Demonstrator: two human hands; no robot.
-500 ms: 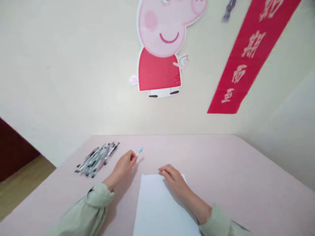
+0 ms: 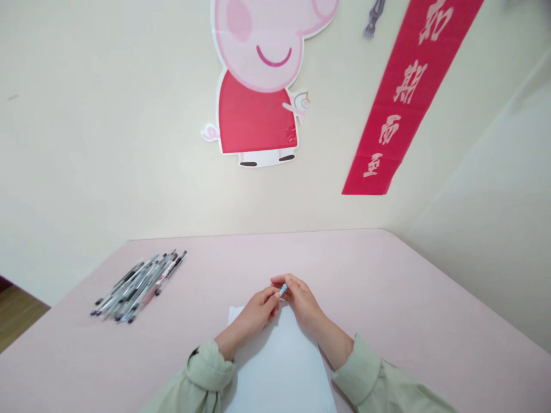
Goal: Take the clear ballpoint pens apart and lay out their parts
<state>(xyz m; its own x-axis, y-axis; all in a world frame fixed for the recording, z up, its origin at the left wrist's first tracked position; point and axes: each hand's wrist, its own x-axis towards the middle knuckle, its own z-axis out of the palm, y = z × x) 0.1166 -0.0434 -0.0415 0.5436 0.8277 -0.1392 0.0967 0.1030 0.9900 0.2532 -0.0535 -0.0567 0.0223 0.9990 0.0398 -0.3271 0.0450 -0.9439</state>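
A pen with a light blue end (image 2: 283, 289) sits between my two hands, over the far part of a white sheet of paper (image 2: 279, 367). My left hand (image 2: 260, 310) is closed, pinching the pen between thumb and fingers; most of its barrel is hidden. My right hand (image 2: 301, 301) meets it from the other side, its fingers curled around the blue end and its thumb against it. The fingertips of both hands are close together. A pile of several pens (image 2: 140, 287) lies to the left of my left hand.
The pink tabletop (image 2: 387, 298) reaches back to a pale wall (image 2: 107, 143). A cartoon pig cutout (image 2: 258, 115) and a red banner with white characters (image 2: 396, 109) hang on the wall. Wooden floor (image 2: 19, 315) shows past the table's left side.
My left hand has brought the pen rightward to my right hand, above the paper. My right hand's fingers have come around the pen's blue end. The view has shifted slightly right.
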